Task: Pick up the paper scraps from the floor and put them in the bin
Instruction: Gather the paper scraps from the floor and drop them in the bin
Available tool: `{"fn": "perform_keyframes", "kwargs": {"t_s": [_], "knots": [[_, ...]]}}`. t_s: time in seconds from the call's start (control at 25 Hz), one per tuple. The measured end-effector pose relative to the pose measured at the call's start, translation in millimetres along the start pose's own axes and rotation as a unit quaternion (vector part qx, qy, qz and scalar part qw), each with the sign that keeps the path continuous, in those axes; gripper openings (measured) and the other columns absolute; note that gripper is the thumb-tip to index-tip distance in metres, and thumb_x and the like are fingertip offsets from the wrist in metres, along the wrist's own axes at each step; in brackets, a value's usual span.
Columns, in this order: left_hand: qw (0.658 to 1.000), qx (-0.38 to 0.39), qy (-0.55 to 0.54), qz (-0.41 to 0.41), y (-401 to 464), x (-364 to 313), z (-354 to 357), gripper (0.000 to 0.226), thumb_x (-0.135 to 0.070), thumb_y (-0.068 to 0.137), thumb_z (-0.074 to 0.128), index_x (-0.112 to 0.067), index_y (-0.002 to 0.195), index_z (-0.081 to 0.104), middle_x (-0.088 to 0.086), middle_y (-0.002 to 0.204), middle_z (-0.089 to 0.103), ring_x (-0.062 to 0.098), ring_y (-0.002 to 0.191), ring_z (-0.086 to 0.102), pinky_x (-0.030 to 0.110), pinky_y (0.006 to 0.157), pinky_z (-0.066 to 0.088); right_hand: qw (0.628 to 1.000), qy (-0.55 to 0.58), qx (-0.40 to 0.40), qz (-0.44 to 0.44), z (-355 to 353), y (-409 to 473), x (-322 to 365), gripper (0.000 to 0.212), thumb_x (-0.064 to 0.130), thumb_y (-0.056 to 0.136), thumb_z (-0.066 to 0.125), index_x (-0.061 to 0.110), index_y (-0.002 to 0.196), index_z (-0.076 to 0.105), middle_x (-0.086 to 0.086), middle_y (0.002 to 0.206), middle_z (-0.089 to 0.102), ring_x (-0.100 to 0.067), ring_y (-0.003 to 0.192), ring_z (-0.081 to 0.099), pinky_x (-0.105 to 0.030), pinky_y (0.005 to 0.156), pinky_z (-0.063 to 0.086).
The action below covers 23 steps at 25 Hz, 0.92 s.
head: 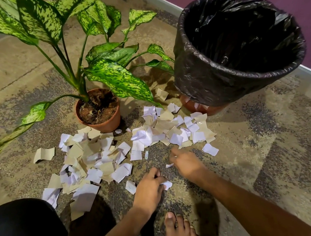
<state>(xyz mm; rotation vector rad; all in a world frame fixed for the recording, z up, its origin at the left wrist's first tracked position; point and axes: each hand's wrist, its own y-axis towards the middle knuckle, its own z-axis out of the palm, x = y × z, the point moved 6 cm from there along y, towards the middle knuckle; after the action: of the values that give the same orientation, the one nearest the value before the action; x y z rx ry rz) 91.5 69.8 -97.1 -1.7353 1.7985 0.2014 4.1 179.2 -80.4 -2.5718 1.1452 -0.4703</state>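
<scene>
Torn white and beige paper scraps lie in two heaps on the floor: one heap [174,129] in front of the bin, another heap [89,159] below the plant pot. The bin [235,76], lined with a black bag, stands at the upper right with nothing visible inside. My left hand [149,189] is low on the floor, fingers closed on a small white scrap [167,184]. My right hand [185,163] hovers just below the far heap, pinching a tiny white scrap [169,165].
A potted plant [99,111] with large spotted leaves stands left of the bin, its leaves reaching over the scraps. My bare foot [180,233] and a dark-clad knee [20,219] are at the bottom. A purple wall with skirting runs behind the bin.
</scene>
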Motion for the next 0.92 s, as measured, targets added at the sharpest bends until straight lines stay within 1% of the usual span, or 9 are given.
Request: {"fn": "perform_keyframes", "kwargs": {"t_s": [0.16,0.28,0.4,0.56,0.64,0.72,0.76,0.84,0.92], "knots": [[0.999,-0.014,-0.036,-0.027,3,5,0,0.013,-0.012,0.090,0.061,-0.014,0.098,0.072,-0.006,0.103,0.057,0.014,0.092,0.059,0.027,0.089,0.048,1.000,0.025,0.013,0.010,-7,2,-4,0.028,0.003,0.091,0.052,0.007,0.115,0.064,-0.007,0.116,0.053,-0.025,0.096,0.058,-0.035,0.082,0.049],[0.996,-0.020,-0.056,-0.061,8,11,-4,0.011,-0.016,0.092,0.060,-0.014,0.096,0.071,-0.007,0.099,0.058,0.008,0.083,0.054,0.023,0.089,0.046,0.998,0.053,-0.011,0.038,-27,0,-16,0.030,0.007,0.092,0.051,0.011,0.119,0.064,-0.006,0.116,0.055,-0.026,0.099,0.061,-0.037,0.085,0.050],[0.994,-0.030,-0.067,-0.082,8,14,-9,0.013,-0.015,0.093,0.059,-0.015,0.102,0.069,-0.007,0.101,0.058,0.004,0.083,0.048,0.009,0.085,0.037,0.992,0.081,-0.052,0.082,-49,-1,-33,0.027,0.011,0.095,0.051,0.011,0.118,0.064,-0.007,0.116,0.054,-0.029,0.100,0.061,-0.037,0.086,0.048],[0.995,-0.043,-0.060,-0.061,4,8,-10,0.033,-0.010,0.093,0.058,-0.021,0.124,0.062,-0.007,0.116,0.061,0.008,0.101,0.057,0.018,0.098,0.042,0.992,0.070,-0.079,0.073,-59,-3,-35,0.024,0.010,0.094,0.052,0.009,0.113,0.066,-0.007,0.114,0.056,-0.029,0.098,0.061,-0.038,0.086,0.048],[0.998,-0.025,-0.035,-0.043,4,4,-9,0.034,-0.011,0.095,0.053,-0.022,0.126,0.062,-0.008,0.118,0.060,0.009,0.099,0.060,0.019,0.096,0.044,0.993,0.066,-0.089,0.050,-63,-3,-30,0.020,0.008,0.092,0.054,0.007,0.106,0.068,-0.009,0.107,0.057,-0.030,0.094,0.062,-0.040,0.081,0.050],[1.000,-0.007,0.002,-0.018,6,1,-10,0.031,-0.010,0.095,0.051,-0.022,0.119,0.066,-0.008,0.110,0.059,0.013,0.092,0.062,0.024,0.090,0.049,0.992,0.054,-0.116,0.010,-73,-4,-22,0.010,0.002,0.082,0.063,0.007,0.090,0.069,-0.009,0.093,0.057,-0.030,0.082,0.064,-0.037,0.070,0.053],[1.000,0.005,0.027,-0.012,7,-1,-11,0.029,-0.010,0.095,0.051,-0.022,0.116,0.067,-0.008,0.109,0.057,0.014,0.089,0.062,0.025,0.087,0.050,0.988,0.051,-0.147,-0.017,-82,-5,-17,0.011,0.000,0.073,0.071,0.007,0.081,0.069,-0.008,0.086,0.057,-0.028,0.073,0.064,-0.032,0.062,0.054],[0.998,0.029,0.062,-0.007,11,-5,-13,0.026,-0.012,0.096,0.051,-0.021,0.115,0.065,-0.008,0.112,0.054,0.013,0.089,0.063,0.023,0.083,0.050,0.978,0.042,-0.197,-0.060,-104,-9,-5,0.024,-0.002,0.056,0.082,0.010,0.072,0.068,-0.005,0.077,0.057,-0.021,0.059,0.060,-0.025,0.051,0.049],[0.997,0.038,0.074,-0.005,17,-9,-19,0.025,-0.015,0.097,0.050,-0.020,0.118,0.063,-0.009,0.118,0.051,0.012,0.091,0.063,0.022,0.084,0.049,0.961,0.045,-0.260,-0.083,-139,-14,6,0.023,-0.003,0.058,0.084,0.009,0.073,0.070,-0.004,0.077,0.058,-0.019,0.058,0.059,-0.026,0.048,0.050]]}}
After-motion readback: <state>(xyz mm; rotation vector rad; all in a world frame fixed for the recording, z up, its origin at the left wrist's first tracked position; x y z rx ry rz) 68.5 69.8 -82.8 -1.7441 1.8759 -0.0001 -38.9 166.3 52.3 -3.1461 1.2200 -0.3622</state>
